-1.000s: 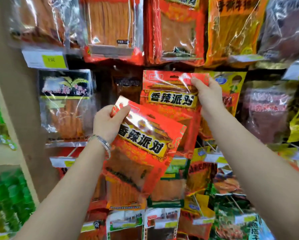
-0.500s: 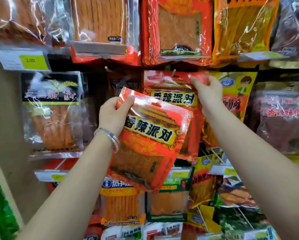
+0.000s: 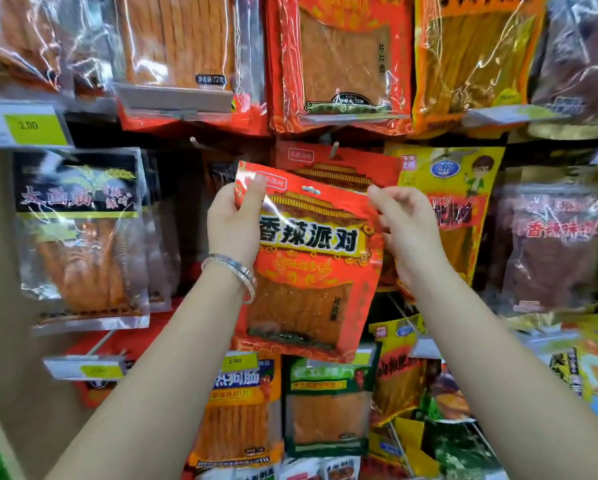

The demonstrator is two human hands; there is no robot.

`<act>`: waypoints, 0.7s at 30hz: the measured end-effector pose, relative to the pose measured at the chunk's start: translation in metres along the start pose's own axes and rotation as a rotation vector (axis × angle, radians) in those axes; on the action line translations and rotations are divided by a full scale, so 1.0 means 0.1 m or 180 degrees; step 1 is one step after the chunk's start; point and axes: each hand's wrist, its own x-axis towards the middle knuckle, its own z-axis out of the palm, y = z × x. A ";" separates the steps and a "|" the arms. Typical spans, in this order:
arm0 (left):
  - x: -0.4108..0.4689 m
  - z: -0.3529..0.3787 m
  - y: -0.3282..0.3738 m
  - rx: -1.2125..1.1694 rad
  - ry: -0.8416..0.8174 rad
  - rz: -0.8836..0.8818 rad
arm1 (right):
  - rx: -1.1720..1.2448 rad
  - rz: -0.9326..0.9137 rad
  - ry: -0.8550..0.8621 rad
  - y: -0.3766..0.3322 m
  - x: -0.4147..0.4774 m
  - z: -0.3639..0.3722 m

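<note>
The person holds a red snack packet [image 3: 311, 271] up in front of the rack, upright and facing them, dead centre of the display. The left hand [image 3: 233, 223], with a silver bracelet [image 3: 231, 268] on its wrist, is clamped on the packet's ten o'clock corner, thumb across the front. The right hand [image 3: 408, 237] sits at the packet's two o'clock edge with curled fingers touching it. Whether it actually grips the packet, I cannot tell.

Right behind, at twelve o'clock, a matching red packet [image 3: 342, 164] hangs on a peg [image 3: 334, 150]. A yellow packet [image 3: 464, 174] hangs at two o'clock, a black-topped packet [image 3: 79, 220] at nine o'clock, and a green packet [image 3: 328, 403] just below at six o'clock. A yellow price tag [image 3: 31, 125] reading 2.00 sits at ten o'clock.
</note>
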 end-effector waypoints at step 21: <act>-0.09 0.26 0.33 0.0871 -0.1023 0.1675 | -0.0213 -0.0584 0.0090 -0.43 0.34 0.09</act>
